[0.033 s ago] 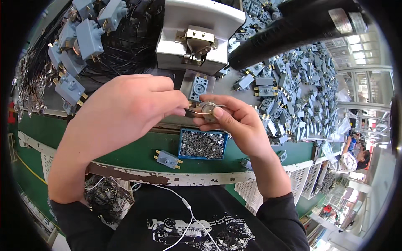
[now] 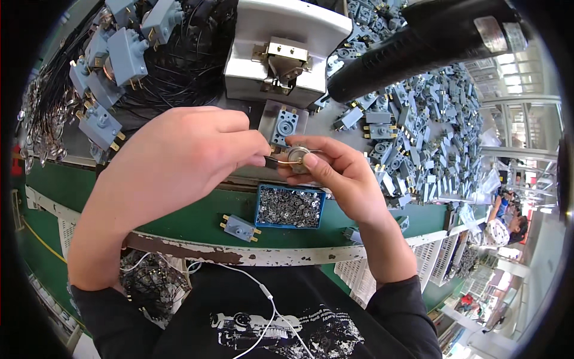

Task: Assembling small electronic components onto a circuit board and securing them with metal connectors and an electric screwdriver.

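Between thumb and fingers, my right hand grips a small round metal part with a thin copper-coloured stem. My left hand is closed in a pinch at the dark-sleeved thin wire that runs to this part; its fingertips are partly hidden. Just beyond the hands, a grey plastic switch housing with a round recess lies on a metal plate. Nearer to me stands a blue tray full of small metal pieces. Left of the tray lies another grey switch body with brass terminals.
A white metal fixture stands at the back, with a black cylindrical tool slanting beside it. Grey housings are heaped on the right. Finished-looking grey units and black wires crowd the left. The bench has a worn white edge.
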The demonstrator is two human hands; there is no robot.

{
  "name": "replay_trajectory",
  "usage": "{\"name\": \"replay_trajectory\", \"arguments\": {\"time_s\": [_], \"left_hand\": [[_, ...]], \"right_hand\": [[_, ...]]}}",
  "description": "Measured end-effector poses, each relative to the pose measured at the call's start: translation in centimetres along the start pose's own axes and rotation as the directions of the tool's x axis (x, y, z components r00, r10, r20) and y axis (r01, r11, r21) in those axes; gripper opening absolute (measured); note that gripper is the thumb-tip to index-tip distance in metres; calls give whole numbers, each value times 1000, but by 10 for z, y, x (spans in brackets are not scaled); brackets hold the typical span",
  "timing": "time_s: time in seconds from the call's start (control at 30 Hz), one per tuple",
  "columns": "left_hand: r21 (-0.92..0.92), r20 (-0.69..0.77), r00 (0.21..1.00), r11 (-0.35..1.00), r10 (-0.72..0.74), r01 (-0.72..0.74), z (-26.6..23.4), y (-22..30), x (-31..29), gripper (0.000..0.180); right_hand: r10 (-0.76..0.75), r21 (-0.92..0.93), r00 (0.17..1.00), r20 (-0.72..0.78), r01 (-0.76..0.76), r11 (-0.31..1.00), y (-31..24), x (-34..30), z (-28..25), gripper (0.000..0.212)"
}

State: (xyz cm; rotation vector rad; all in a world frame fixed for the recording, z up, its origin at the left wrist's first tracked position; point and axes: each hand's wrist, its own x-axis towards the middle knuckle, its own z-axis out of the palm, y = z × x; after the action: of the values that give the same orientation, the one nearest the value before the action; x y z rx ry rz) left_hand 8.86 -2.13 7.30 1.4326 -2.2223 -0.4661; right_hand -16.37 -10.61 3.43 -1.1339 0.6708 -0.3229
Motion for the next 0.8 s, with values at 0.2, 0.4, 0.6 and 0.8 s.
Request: {"name": "replay_trajectory", "arguments": {"time_s": [0.2,0.4,0.6,0.8], "left_hand": [[-59,-63,998,998,-21,18,9,5,-2,15],[-480,-170,980,877,-102,8,37,-1,3,12],[-432,-204,971,902,-125,25,45,3,2,10],[-451,-176,982,893,-75,-13,48,-4,3,11]], "right_hand": [[-184,-479,968,-168,82,874,-7,0,6,31],[-544,54,780,-309,586,809,24,-1,29,25],[-505,73,799,-328,554,830,24,7,27,25],[-357,397,883,-305,459,795,12,0,27,25]]}}
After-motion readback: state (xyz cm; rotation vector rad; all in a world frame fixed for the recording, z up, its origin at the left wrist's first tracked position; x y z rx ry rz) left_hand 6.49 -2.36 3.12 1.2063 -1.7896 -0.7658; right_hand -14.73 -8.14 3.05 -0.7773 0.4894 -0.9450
